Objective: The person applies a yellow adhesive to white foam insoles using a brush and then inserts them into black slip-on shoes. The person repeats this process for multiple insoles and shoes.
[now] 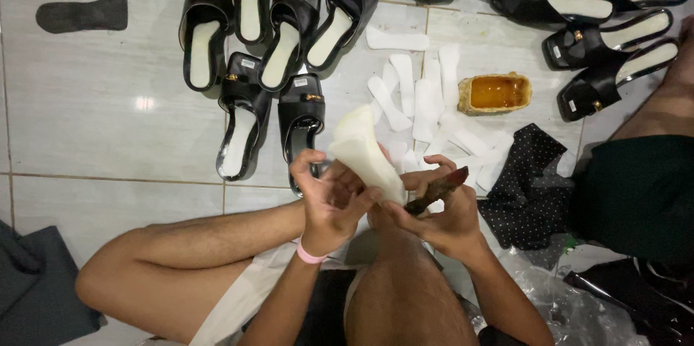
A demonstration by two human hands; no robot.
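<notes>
Over the lap, I see left hand [329,201] fingers pinching the cream insole [363,151], its long axis running far-left. Right hand [441,212], just right of it, grips a brown brush [437,190].

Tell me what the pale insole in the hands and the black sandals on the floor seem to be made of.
Insole: probably soft foam or padded synthetic, matte cream, bending easily in the left hand.
Sandals: likely glossy black faux leather, since the straps reflect light; gold metal-looking buckles.
</notes>
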